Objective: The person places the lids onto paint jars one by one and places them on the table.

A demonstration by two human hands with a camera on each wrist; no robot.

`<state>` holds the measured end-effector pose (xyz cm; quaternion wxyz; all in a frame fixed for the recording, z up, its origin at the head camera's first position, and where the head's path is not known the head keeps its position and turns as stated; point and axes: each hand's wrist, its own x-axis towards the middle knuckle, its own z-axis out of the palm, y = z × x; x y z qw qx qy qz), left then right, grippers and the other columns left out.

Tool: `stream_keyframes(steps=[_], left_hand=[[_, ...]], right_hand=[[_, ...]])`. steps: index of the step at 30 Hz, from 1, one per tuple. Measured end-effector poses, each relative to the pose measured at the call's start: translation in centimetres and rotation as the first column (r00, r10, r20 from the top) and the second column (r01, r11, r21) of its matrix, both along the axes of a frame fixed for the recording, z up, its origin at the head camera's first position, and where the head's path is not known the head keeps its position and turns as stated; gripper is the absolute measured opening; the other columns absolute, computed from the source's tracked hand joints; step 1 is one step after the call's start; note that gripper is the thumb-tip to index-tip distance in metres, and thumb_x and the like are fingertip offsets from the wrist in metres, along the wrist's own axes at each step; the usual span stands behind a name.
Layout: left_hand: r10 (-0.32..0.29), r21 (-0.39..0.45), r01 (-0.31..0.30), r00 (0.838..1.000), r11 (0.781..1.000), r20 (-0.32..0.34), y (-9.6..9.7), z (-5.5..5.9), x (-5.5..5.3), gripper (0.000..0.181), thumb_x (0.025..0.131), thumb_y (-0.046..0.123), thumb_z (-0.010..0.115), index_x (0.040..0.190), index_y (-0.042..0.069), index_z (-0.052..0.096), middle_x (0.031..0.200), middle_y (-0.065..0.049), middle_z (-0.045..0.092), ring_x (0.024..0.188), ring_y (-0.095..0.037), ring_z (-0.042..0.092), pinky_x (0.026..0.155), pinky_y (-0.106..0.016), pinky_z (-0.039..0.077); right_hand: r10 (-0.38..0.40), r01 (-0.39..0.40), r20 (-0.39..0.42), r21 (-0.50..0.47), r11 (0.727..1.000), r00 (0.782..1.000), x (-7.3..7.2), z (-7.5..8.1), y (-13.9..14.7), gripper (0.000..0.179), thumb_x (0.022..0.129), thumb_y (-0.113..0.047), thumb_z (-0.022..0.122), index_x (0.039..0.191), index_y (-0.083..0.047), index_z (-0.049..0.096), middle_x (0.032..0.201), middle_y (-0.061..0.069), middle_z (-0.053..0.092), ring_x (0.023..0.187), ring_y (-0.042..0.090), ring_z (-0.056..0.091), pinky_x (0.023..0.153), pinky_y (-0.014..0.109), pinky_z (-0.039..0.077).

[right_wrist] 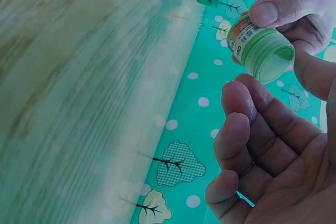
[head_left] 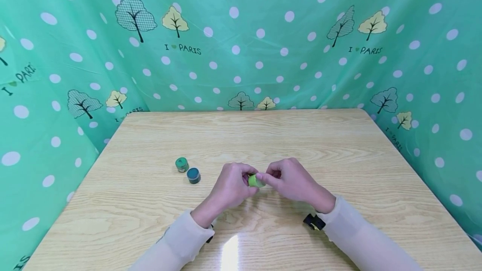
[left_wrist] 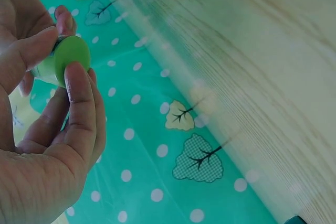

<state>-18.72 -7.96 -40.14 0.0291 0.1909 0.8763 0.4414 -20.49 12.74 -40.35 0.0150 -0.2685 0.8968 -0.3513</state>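
A small light-green paint jar [head_left: 254,181] is held up above the table. My left hand [head_left: 231,185] pinches it between thumb and fingers, with a fingertip against its flat green end [left_wrist: 73,59]. In the right wrist view the labelled jar [right_wrist: 262,51] tilts its clear end, green inside, toward my right hand [right_wrist: 268,150]. The right fingers are loosely bent just below that end, and the thumb is beside its rim; whether they touch it I cannot tell.
A green paint jar [head_left: 182,164] and a dark teal paint jar [head_left: 193,175] stand close together on the wooden table [head_left: 301,137], left of my hands. A dotted green curtain [head_left: 241,53] hangs around the table's back and sides.
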Motion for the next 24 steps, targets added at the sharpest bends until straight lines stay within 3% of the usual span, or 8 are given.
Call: stream_keyframes(steps=[4,8,15,24], left_hand=[[-0.006,0.012,0.006,1.000,1.000,0.000,0.01,-0.07,-0.01,0.026,0.077,-0.002,0.086,0.102,0.001,0.077,0.085,-0.003,0.072,0.071,-0.013,0.063,0.061,-0.021,0.054],[-0.003,0.019,0.003,1.000,1.000,-0.003,0.02,-0.11,-0.01,0.026,0.077,-0.001,0.086,0.101,0.001,0.077,0.085,-0.003,0.072,0.071,-0.014,0.064,0.062,-0.021,0.055],[0.008,0.033,-0.007,1.000,0.999,-0.008,-0.03,-0.24,0.02,0.029,0.076,-0.001,0.087,0.103,0.000,0.076,0.088,-0.005,0.073,0.073,-0.013,0.065,0.063,-0.021,0.055],[0.002,0.048,-0.002,1.000,0.999,0.007,0.08,-0.53,-0.02,0.028,0.077,0.001,0.088,0.102,0.002,0.076,0.090,-0.005,0.074,0.075,-0.012,0.066,0.066,-0.021,0.056]], right_hand=[[0.001,-0.002,-0.027,-0.028,1.000,1.000,-0.06,0.36,0.20,0.033,0.097,-0.044,0.071,0.076,-0.019,0.073,0.062,-0.012,0.057,0.054,0.007,0.049,0.050,0.023,0.043],[0.031,-0.036,-0.074,-0.070,0.997,0.997,-0.12,0.72,0.53,0.020,0.088,-0.033,0.083,0.088,-0.015,0.075,0.075,-0.008,0.064,0.064,0.015,0.057,0.056,0.026,0.048],[0.135,-0.147,-0.130,-0.085,0.985,0.982,-0.24,0.57,0.71,0.037,0.077,-0.016,0.091,0.109,-0.012,0.073,0.101,-0.003,0.072,0.080,0.015,0.063,0.072,0.040,0.055],[0.157,-0.167,-0.119,-0.075,0.983,0.980,-0.01,0.42,0.44,0.038,0.075,-0.008,0.091,0.108,-0.014,0.074,0.099,-0.009,0.072,0.079,0.024,0.065,0.072,0.040,0.054]])
